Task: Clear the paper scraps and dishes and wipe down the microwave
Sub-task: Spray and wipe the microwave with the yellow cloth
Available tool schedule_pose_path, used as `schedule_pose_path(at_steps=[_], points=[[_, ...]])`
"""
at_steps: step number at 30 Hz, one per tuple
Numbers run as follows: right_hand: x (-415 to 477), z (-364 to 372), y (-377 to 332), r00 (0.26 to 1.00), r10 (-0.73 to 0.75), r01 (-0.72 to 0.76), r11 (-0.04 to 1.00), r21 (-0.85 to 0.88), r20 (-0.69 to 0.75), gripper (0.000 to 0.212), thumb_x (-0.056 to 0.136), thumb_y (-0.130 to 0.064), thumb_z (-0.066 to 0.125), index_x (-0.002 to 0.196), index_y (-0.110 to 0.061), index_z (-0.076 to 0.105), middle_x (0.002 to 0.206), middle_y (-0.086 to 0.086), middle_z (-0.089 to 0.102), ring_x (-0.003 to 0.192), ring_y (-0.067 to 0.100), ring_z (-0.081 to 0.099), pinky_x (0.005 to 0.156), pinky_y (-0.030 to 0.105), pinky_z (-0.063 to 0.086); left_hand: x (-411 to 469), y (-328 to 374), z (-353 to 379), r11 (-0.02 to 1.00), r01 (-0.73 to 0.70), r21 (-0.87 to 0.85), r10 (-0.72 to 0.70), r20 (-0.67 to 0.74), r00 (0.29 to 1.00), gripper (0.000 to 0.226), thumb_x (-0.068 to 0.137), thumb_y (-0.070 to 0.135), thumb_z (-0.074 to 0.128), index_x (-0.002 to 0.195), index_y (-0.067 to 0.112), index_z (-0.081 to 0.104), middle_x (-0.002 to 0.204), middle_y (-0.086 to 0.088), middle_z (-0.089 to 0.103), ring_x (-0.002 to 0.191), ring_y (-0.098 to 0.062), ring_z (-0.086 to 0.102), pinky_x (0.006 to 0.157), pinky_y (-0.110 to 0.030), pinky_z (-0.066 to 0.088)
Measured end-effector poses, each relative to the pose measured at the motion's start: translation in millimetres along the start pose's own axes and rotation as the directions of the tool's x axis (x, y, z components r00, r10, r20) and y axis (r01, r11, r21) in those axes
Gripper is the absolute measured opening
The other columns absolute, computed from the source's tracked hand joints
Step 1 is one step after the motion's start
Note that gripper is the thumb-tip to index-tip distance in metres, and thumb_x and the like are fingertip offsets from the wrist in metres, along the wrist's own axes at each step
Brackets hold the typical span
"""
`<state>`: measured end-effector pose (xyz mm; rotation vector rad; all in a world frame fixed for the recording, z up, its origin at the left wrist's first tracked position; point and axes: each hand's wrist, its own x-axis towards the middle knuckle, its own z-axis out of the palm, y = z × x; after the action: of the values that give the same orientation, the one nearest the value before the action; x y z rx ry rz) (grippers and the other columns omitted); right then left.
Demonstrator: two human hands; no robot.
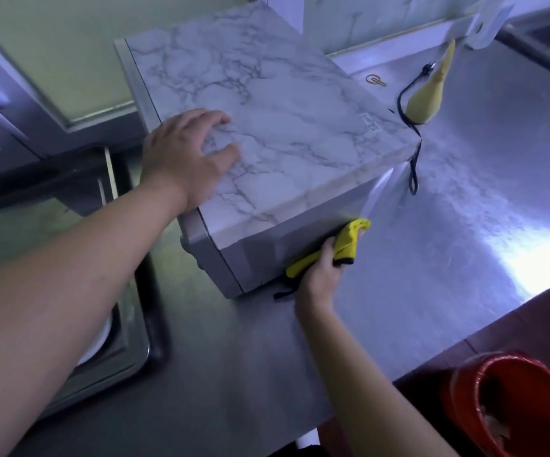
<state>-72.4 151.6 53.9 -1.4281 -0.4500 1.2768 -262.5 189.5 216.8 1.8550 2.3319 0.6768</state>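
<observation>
Countertop [465, 225] microwave [267, 110]: left hand [186, 153] flat, right hand [320, 275] gripping cloth [346, 240]

Head cam; steep, close down-look

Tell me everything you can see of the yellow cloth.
The yellow cloth is a soft, bunched rag with a dark trim along its edge; a dark strip trails below onto the counter. It is crumpled, not spread flat. The right hand grips it, fingers curled round its middle, and presses it against the lower side panel of the microwave. One fold sticks up past the hand, another juts out to the left.
</observation>
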Motion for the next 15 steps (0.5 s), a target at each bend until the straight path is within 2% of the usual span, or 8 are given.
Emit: schedule_pose_path(at_steps=[3, 5, 9, 10, 12, 13, 14, 15], points=[[-63, 9, 29, 0.995, 0.021, -0.019, 1.000, -0.023, 0.093, 0.060, 0.103, -0.024, 0.052, 0.157, -0.027, 0.025, 0.159, -0.006, 0.033, 0.143, 0.011, 0.035, 0.121, 0.033, 0.025, -1, 0, 0, 1.000, 0.002, 0.002, -0.002, 0.008, 1.000, 0.054, 0.080, 0.062, 0.044, 0.130, 0.045, 0.052, 0.148, 0.013, 0.045, 0.139, -0.018, 0.035, 0.117, -0.045, 0.023], [-96, 16, 43, 0.980, 0.080, -0.074, 0.997, -0.040, 0.182, 0.065, 0.103, -0.026, 0.051, 0.157, -0.038, 0.017, 0.158, -0.011, 0.030, 0.139, 0.007, 0.037, 0.117, 0.029, 0.027, 0, 0, 0, 1.000, 0.009, 0.006, -0.009, 0.011, 1.000, 0.054, 0.080, 0.062, 0.044, 0.130, 0.045, 0.052, 0.147, 0.013, 0.045, 0.139, -0.018, 0.035, 0.116, -0.044, 0.023], [-139, 21, 59, 0.932, 0.118, -0.110, 0.993, -0.043, 0.343, 0.062, 0.104, -0.020, 0.048, 0.152, -0.047, 0.019, 0.140, -0.012, 0.044, 0.103, -0.017, 0.053, 0.086, 0.002, 0.039, -1, 0, 0, 1.000, 0.013, 0.013, -0.013, 0.017, 1.000, 0.053, 0.080, 0.062, 0.045, 0.129, 0.045, 0.052, 0.147, 0.014, 0.046, 0.139, -0.017, 0.036, 0.116, -0.043, 0.023], [-147, 20, 60, 0.910, 0.135, -0.127, 0.991, -0.045, 0.393, 0.060, 0.102, -0.021, 0.049, 0.149, -0.048, 0.023, 0.134, -0.012, 0.049, 0.101, -0.014, 0.056, 0.087, 0.006, 0.044, -1, 1, -1, 1.000, 0.012, 0.012, -0.013, 0.018, 1.000, 0.053, 0.080, 0.062, 0.045, 0.129, 0.044, 0.052, 0.147, 0.014, 0.046, 0.138, -0.017, 0.036, 0.115, -0.043, 0.023], [-158, 14, 57, 0.854, 0.205, -0.214, 0.976, -0.035, 0.478, 0.061, 0.096, -0.027, 0.052, 0.150, -0.042, 0.028, 0.138, 0.000, 0.053, 0.119, 0.012, 0.060, 0.102, 0.036, 0.050, -1, 1, -2, 1.000, 0.013, 0.011, -0.013, 0.016, 1.000, 0.053, 0.081, 0.061, 0.045, 0.130, 0.043, 0.052, 0.146, 0.014, 0.046, 0.138, -0.016, 0.036, 0.115, -0.043, 0.023], [-158, 9, 54, 0.825, 0.267, -0.294, 0.956, -0.026, 0.498, 0.059, 0.095, -0.027, 0.054, 0.149, -0.036, 0.034, 0.140, 0.007, 0.053, 0.122, 0.027, 0.060, 0.101, 0.049, 0.051, -1, 2, -3, 1.000, 0.012, 0.016, -0.012, 0.017, 1.000, 0.052, 0.081, 0.061, 0.044, 0.130, 0.043, 0.052, 0.146, 0.014, 0.046, 0.138, -0.016, 0.036, 0.115, -0.042, 0.024], [-154, 2, 52, 0.806, 0.313, -0.354, 0.935, -0.015, 0.503, 0.051, 0.097, -0.023, 0.056, 0.145, -0.032, 0.042, 0.137, 0.010, 0.056, 0.117, 0.032, 0.063, 0.095, 0.053, 0.054, -2, 3, -3, 1.000, 0.009, 0.023, -0.009, 0.022, 1.000, 0.053, 0.081, 0.061, 0.044, 0.130, 0.043, 0.052, 0.146, 0.013, 0.046, 0.138, -0.016, 0.036, 0.115, -0.043, 0.024], [-146, -7, 50, 0.795, 0.344, -0.389, 0.921, -0.017, 0.500, 0.039, 0.100, -0.018, 0.057, 0.136, -0.029, 0.050, 0.130, 0.011, 0.061, 0.108, 0.029, 0.068, 0.085, 0.048, 0.059, -4, 4, -3, 1.000, 0.005, 0.029, -0.006, 0.030, 1.000, 0.052, 0.082, 0.060, 0.043, 0.131, 0.043, 0.052, 0.147, 0.013, 0.046, 0.138, -0.016, 0.036, 0.116, -0.043, 0.024]])
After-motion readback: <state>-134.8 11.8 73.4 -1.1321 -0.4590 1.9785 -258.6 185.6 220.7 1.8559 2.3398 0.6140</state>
